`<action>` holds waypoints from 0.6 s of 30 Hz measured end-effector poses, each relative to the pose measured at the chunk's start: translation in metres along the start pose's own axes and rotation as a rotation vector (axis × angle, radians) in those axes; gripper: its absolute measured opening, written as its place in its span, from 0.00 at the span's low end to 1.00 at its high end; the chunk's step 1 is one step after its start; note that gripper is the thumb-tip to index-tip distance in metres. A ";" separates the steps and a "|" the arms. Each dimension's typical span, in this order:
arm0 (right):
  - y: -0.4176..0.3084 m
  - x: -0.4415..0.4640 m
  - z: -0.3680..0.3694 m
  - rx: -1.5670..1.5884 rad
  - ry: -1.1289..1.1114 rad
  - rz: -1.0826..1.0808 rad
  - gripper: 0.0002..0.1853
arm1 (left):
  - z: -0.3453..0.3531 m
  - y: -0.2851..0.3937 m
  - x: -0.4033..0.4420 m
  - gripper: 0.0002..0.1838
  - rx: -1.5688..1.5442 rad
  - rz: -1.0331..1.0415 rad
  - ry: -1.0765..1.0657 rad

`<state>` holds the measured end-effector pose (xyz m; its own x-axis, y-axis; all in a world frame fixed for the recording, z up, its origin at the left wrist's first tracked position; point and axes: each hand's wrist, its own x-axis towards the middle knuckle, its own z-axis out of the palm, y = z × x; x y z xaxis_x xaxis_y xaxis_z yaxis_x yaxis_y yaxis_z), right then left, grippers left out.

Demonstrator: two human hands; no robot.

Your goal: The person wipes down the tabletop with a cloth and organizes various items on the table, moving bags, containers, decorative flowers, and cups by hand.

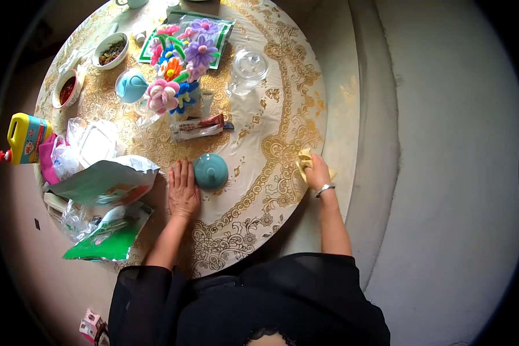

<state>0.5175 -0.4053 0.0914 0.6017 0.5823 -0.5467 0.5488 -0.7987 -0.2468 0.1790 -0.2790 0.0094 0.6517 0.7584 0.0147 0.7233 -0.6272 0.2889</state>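
My left hand (183, 189) lies flat on the round table's gold-patterned tablecloth (242, 202), fingers stretched out and holding nothing. Just right of its fingers sits a teal lid (211, 171) with a round knob. At the table's right edge, my right hand (317, 175) is closed around a crumpled yellow cloth (303, 161). A metal bracelet (324, 190) circles that wrist. Past the lid, slim printed packets (197, 128) rest on the tablecloth.
Colourful fuzzy flowers (173, 69) stand mid-table, between a blue-lidded pitcher (131, 85) and a clear glass vessel (249, 66). Two food bowls (111, 51) sit at the far left. A silver bag (106, 181), a green bag (106, 242) and a yellow bottle (26, 138) crowd the left edge.
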 end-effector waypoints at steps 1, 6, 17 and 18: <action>-0.005 -0.007 0.010 0.074 0.283 -0.160 0.23 | -0.002 0.000 0.002 0.35 0.004 -0.004 -0.009; 0.001 -0.023 0.100 -0.027 0.717 -0.280 0.28 | 0.004 -0.002 0.002 0.36 0.035 0.006 0.012; 0.000 0.050 -0.017 -0.429 0.439 0.138 0.36 | 0.003 -0.003 0.003 0.36 0.021 0.006 0.013; 0.000 0.060 -0.019 -0.461 0.278 0.264 0.36 | 0.003 -0.002 0.002 0.36 0.025 0.006 0.005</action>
<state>0.5643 -0.3677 0.0739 0.8470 0.4407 -0.2973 0.5180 -0.8098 0.2755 0.1794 -0.2768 0.0063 0.6546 0.7557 0.0208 0.7252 -0.6355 0.2649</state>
